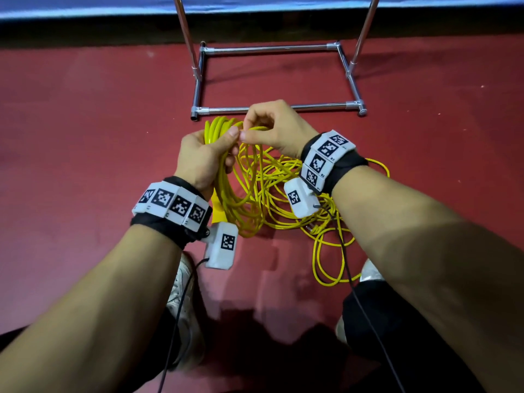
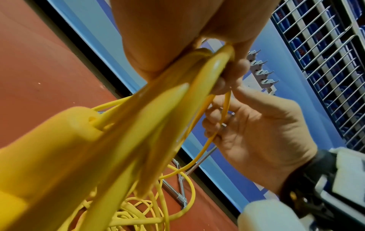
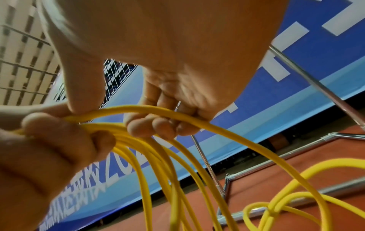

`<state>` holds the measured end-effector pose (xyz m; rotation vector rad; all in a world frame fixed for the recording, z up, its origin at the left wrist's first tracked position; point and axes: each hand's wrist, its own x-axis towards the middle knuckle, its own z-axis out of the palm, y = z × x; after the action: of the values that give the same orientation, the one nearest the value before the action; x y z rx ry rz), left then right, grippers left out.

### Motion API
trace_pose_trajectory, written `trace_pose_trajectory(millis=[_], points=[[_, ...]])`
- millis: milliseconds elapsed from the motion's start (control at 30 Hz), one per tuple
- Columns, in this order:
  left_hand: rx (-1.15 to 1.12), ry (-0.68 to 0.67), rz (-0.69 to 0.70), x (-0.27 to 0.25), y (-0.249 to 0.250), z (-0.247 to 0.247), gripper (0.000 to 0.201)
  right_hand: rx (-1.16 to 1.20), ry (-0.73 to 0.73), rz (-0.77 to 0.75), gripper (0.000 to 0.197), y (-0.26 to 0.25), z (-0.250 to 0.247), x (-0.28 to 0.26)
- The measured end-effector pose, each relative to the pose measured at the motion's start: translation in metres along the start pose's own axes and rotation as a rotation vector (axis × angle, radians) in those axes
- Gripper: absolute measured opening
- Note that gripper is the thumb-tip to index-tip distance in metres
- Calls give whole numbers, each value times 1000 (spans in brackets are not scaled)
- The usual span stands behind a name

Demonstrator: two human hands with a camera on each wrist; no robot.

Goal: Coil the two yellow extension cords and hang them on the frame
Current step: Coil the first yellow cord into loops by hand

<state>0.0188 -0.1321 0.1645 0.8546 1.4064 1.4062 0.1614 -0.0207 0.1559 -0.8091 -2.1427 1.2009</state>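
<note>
My left hand (image 1: pixel 224 148) grips a bundle of coiled loops of yellow extension cord (image 1: pixel 226 188), which hang down from the fist. Close below it in the left wrist view sits the cord's yellow socket block (image 2: pixel 55 140). My right hand (image 1: pixel 249 131) is right beside the left thumb and pinches a single strand of the same cord (image 3: pixel 177 115), its fingers (image 3: pixel 150 126) curled over it. More yellow cord (image 1: pixel 286 205) lies in a loose tangle on the red floor under both hands. The chrome tube frame (image 1: pixel 278 107) stands just beyond the hands.
The frame's two uprights (image 1: pixel 185 32) rise out of the top of the head view, in front of a blue banner wall (image 1: pixel 85 7). A loose cord loop (image 1: pixel 329 259) lies by my right leg. My white shoe (image 1: pixel 184 302) and thin black cables are near the bottom.
</note>
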Motion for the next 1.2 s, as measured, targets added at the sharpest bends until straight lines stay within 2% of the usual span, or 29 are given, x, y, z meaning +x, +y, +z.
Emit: trace_pose_trajectory(millis=[100,167,300,500,633,733,833,900,967,1033,1100,1200], points=[[21,20,39,2,-1,-4,17,-96,45,60,45,15,-2,-9],[94,-30,47,3,-3,-6,28,-127,76,110,47,25,-6,-16],[198,-99,10,4,-9,-6,30,-71,109,144,44,34,-14,-17],[261,-39,-20,3,-13,-2,30,-242,52,3,35,10,-6,-10],[199,28,8,2,-17,0,35,-224,26,-34,35,2,3,-5],[139,144,37,4,-15,-2,36,-262,58,47,49,21,2,-10],[99,225,58,7,-12,-7,36,-411,75,198,73,51,-1,-25],[88,231,78,9,-9,-8,35,-363,99,298,75,67,-5,-37],[96,207,92,8,-8,-8,33,-284,187,344,71,73,-11,-42],[131,175,91,9,-9,-9,31,-259,299,295,71,71,-19,-39],[195,121,63,9,-10,-12,31,-221,384,208,62,62,-26,-32],[303,4,3,7,-12,-13,32,-171,394,96,55,46,-38,-22]])
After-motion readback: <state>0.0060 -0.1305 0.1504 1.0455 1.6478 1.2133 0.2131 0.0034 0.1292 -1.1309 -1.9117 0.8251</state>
